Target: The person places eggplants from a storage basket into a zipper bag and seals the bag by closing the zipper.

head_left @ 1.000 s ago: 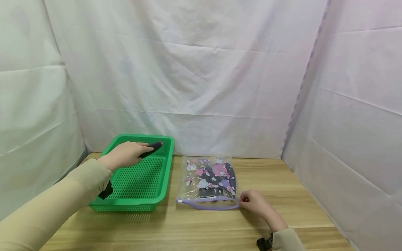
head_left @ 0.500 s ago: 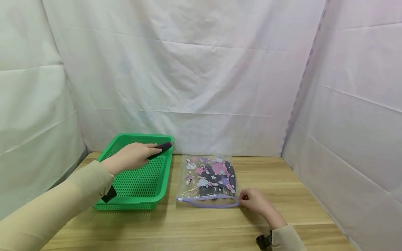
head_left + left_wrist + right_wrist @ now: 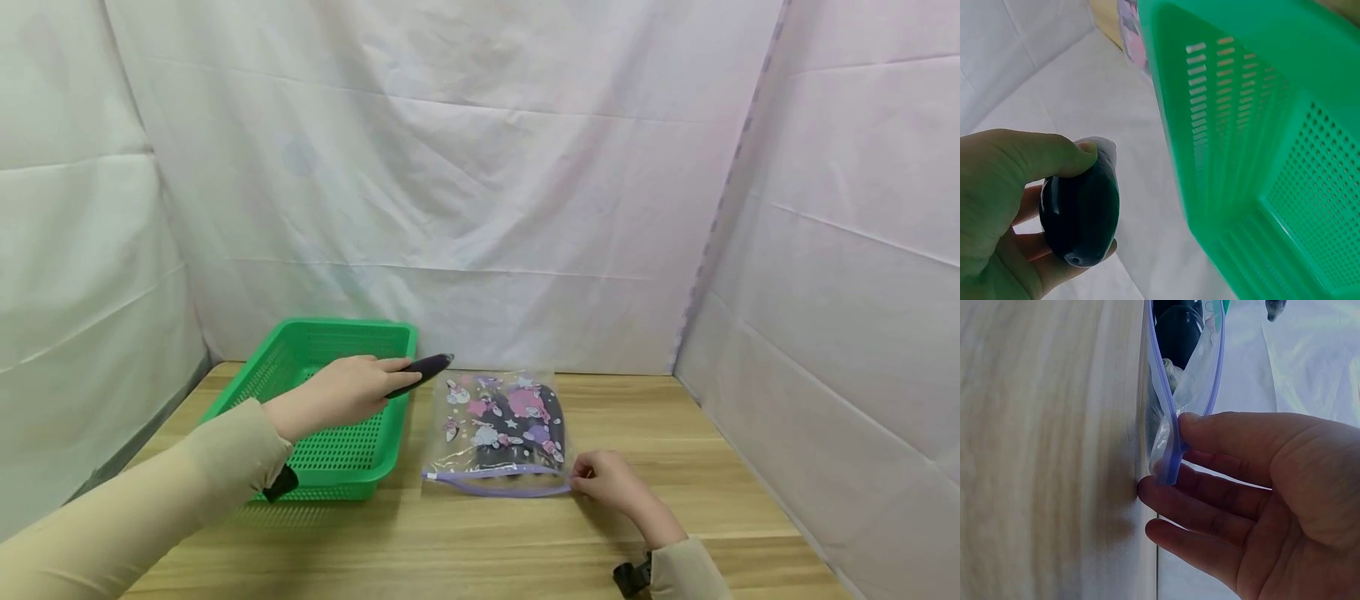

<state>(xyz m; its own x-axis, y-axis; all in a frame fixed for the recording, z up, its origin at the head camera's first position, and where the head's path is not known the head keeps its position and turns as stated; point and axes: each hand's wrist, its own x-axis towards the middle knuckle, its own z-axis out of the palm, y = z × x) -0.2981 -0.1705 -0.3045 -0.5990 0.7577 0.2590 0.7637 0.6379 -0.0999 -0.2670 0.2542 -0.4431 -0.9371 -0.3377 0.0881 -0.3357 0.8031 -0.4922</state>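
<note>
My left hand [image 3: 341,396] grips a dark, glossy eggplant [image 3: 427,372] above the right rim of the green basket [image 3: 322,477]. In the left wrist view, the thumb lies along one side of the eggplant [image 3: 1082,209] and the fingers curl behind it. On the table lies a clear zip bag [image 3: 450,442] printed with pink and purple cartoon figures; dark, glossy things show inside. Its purple zip edge [image 3: 498,492] gapes towards me. My right hand [image 3: 611,482] pinches the right corner of that edge, and the right wrist view shows the parted mouth [image 3: 1213,381].
The basket stands at the left of the wooden table [image 3: 480,550], close beside the bag. White cloth [image 3: 480,192] hangs behind the table and along both sides.
My left hand has carried the eggplant rightwards, from over the basket towards the bag. The right hand stays at the bag's corner.
</note>
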